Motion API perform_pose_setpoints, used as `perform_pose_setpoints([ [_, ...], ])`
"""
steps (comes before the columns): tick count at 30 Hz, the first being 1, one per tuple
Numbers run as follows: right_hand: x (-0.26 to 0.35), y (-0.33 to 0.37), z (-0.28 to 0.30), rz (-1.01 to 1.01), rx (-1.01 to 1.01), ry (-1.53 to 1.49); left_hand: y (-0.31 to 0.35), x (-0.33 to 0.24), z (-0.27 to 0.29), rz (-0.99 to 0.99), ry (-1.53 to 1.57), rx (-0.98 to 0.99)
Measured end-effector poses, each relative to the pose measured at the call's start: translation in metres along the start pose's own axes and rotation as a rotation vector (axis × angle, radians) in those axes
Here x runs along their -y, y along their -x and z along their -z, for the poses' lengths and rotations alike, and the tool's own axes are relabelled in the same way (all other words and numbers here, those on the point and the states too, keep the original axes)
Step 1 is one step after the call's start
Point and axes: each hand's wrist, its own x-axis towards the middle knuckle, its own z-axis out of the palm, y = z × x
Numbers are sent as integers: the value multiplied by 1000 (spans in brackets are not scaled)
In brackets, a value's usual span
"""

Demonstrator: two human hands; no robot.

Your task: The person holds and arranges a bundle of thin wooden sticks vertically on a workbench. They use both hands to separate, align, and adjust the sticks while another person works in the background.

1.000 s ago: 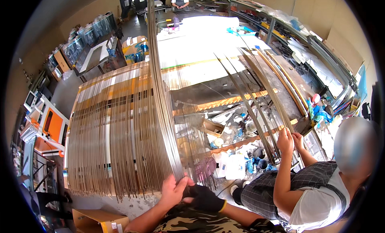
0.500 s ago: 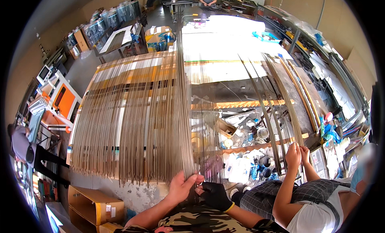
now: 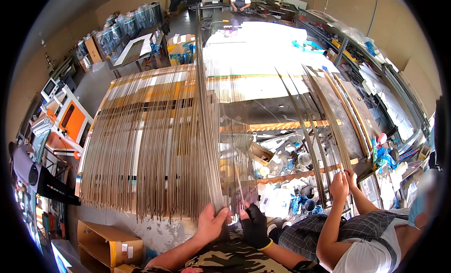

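A bundle of long, thin brown-grey rods (image 3: pixel 206 153) stretches away from me over the rack, its near end gripped by my bare left hand (image 3: pixel 211 224). Just to the right, my right hand (image 3: pixel 256 227) wears a black glove with bare fingertips and pinches the near end of a single thin rod (image 3: pixel 241 188). Many similar rods (image 3: pixel 155 155) lie side by side on the rack to the left. A sparser group (image 3: pixel 235 146) lies right of the bundle. The fingertips of both hands are close together but apart.
A co-worker's hands (image 3: pixel 343 183) hold rods at the right. Notched wooden bars (image 3: pixel 286 126) cross the rack above a cluttered lower level. A cardboard box (image 3: pixel 108 247) stands at lower left. White sheeting (image 3: pixel 263 40) covers the far table. Another person (image 3: pixel 33 167) stands at far left.
My right hand has moved slightly right, away from the left, with a rod now showing in its fingers. The bundle's far part has swung left. The view has shifted slightly.
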Motion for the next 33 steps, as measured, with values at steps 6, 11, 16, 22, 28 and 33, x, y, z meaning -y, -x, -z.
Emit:
perform_pose_setpoints([
  [6, -34, -45, 17, 70, -190, -105, 3, 5, -2, 69, 142, 27],
  [11, -102, -88, 42, 47, -344, 60, 4, 15, 5, 50, 178, 36],
  [16, -169, -94, 36, 93, -362, 234, 5, 23, 8, 81, 175, 17],
  [22, -201, -91, 22, 28, -337, 340, 9, 14, 5, 85, 256, -40],
  [28, -189, -81, 19, -51, -283, 430, 8, 21, 9, 70, 229, -30],
  [33, -177, -68, 17, -112, -273, 427, 8, 25, 9, 71, 210, -34],
])
